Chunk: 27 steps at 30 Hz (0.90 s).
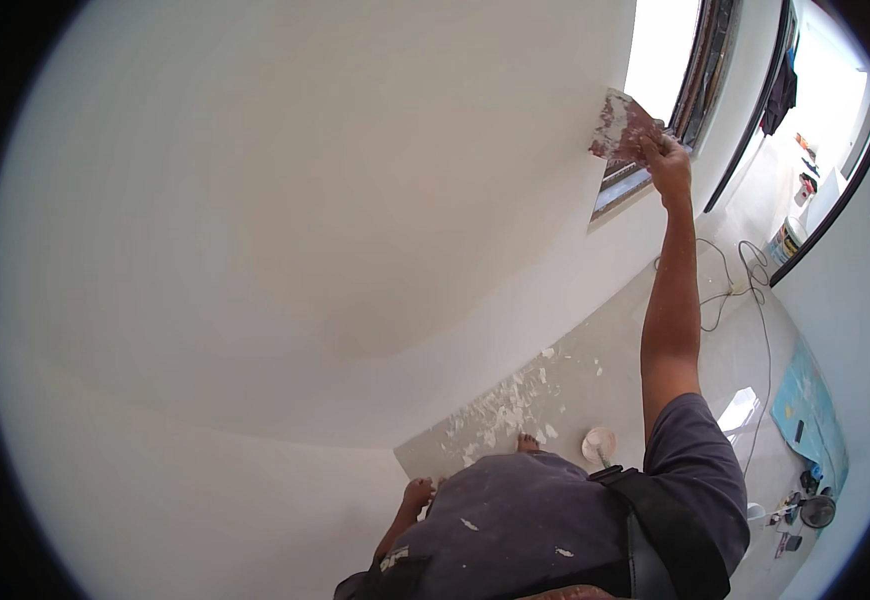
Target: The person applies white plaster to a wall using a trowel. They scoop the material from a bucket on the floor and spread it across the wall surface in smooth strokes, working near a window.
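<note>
My right hand (pixel 663 160) is raised at the end of a stretched arm, its fingers closed around a flat reddish-brown putty scraper (pixel 623 128). White filler is smeared over the scraper's face. It is at the edge of a pale wall (pixel 375 200), beside the window opening (pixel 660 50). A darker, damp-looking patch (pixel 365 310) spreads across the wall's lower middle. Down by my left side, my left hand (pixel 418 491) is curled and small in view. Whatever it may hold is hidden.
White flakes (pixel 500 405) litter the floor along the wall near my foot (pixel 527 442). A round pinkish container (pixel 599 444) stands close to me. A grey cable (pixel 760 310) trails across the floor. At right are a blue sheet (pixel 813 410), a fan (pixel 817 511) and a bucket (pixel 787 242) by the doorway.
</note>
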Motion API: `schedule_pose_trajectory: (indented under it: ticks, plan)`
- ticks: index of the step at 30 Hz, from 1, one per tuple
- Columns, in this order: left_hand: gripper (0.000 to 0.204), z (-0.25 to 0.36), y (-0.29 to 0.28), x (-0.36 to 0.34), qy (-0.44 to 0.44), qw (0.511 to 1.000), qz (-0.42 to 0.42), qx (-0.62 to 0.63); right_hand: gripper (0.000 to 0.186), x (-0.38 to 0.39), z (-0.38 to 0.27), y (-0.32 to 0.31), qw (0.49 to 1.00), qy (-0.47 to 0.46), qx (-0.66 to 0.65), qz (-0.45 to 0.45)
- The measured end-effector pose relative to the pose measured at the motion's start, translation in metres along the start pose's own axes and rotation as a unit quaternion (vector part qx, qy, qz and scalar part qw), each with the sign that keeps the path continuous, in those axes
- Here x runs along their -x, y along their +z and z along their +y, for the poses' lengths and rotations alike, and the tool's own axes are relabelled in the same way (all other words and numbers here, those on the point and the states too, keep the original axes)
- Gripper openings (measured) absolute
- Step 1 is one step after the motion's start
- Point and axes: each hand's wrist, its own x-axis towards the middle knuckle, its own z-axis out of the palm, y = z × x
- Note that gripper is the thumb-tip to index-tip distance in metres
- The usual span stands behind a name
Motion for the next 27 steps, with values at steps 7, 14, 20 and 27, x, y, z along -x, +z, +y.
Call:
schedule_pose_trajectory:
  ticks: [7,14,20,27]
  plan:
    - [0.025,-0.035,0.007,-0.025,0.2,0.929,0.044,-0.308,0.025,0.08,-0.133,0.041,0.987,-0.088,-0.122,-0.052]
    - [0.032,-0.003,0.006,-0.011,0.188,0.951,0.054,-0.241,0.031,0.152,-0.258,0.144,0.944,-0.175,-0.043,-0.275]
    - [0.035,-0.003,0.008,-0.009,0.15,0.967,0.016,-0.203,0.032,0.158,-0.281,0.189,0.931,-0.193,-0.064,-0.303]
    - [0.049,-0.031,0.01,-0.014,0.146,0.949,-0.013,-0.279,0.032,0.131,-0.261,0.176,0.961,-0.179,-0.01,-0.21]
